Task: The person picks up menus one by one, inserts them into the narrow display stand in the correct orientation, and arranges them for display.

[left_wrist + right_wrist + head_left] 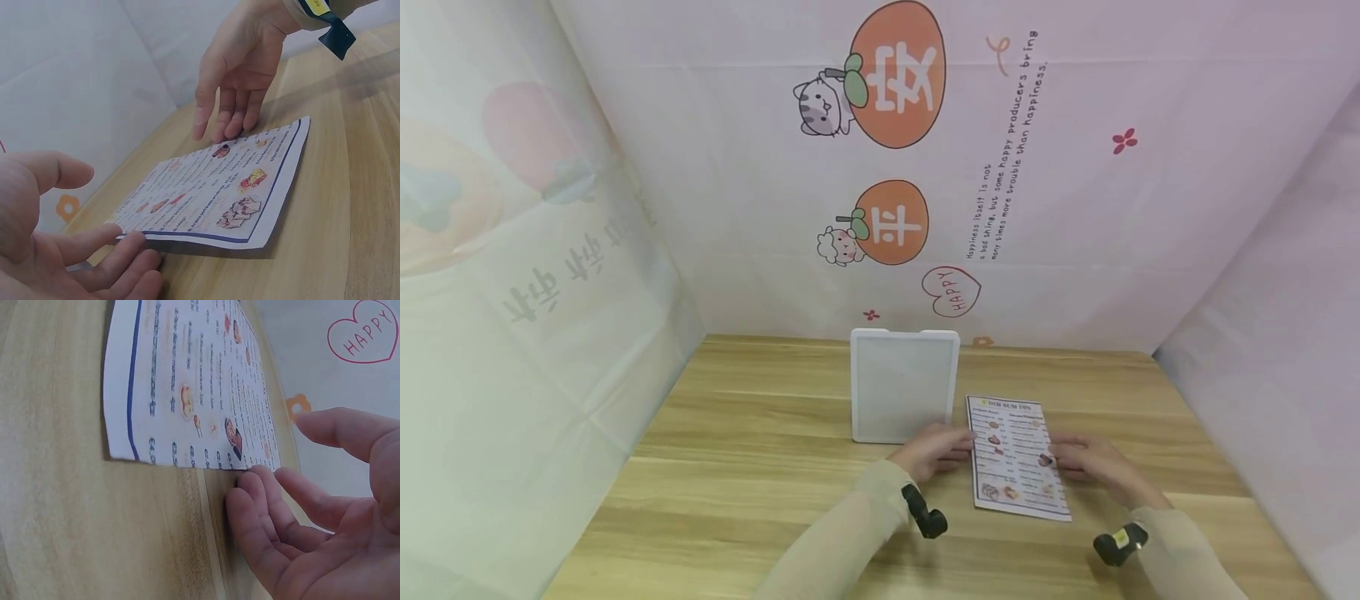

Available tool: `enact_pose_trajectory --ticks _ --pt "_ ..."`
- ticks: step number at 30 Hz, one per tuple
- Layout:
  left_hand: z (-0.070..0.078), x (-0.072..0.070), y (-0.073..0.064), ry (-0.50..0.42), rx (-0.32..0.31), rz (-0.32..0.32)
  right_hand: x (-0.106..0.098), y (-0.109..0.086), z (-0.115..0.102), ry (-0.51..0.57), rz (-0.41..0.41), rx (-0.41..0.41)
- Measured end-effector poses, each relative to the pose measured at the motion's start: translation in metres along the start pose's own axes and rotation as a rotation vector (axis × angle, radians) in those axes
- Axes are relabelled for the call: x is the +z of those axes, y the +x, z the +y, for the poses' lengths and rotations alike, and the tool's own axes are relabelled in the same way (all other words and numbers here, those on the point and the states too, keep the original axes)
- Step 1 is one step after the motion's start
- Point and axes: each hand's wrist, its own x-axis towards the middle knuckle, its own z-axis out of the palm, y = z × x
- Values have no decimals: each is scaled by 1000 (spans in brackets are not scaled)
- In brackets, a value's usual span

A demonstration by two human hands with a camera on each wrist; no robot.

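A printed menu sheet headed "DIM SUM INN", with small food pictures and a blue border, lies on the wooden table right of the middle. My left hand is at its left edge, the fingertips touching that side while the thumb stands raised off the paper, as the left wrist view shows. On the opposite edge is my right hand. Its loosely bent fingers meet the paper's border from the side, thumb lifted clear. A white-rimmed rectangular panel with a grey face is just beyond my left hand.
The wooden table ends at a pale cloth backdrop printed with oranges, cartoon animals and lettering. More pale cloth hangs along both sides. A dark camera mount is strapped to each wrist.
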Motion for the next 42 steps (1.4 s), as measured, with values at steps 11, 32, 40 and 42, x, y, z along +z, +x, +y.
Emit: enact_pose_trajectory --ticks 11,32,40,42 --pt "-2 0 3 -50 24 -65 -2 5 7 28 -14 -20" --pt "-4 4 1 9 81 -91 -2 -1 6 27 25 -30" --pt "-4 9 6 -5 93 -34 -5 -4 3 33 42 -29" --pt "-2 10 6 4 100 -18 -5 -5 1 44 50 -24"
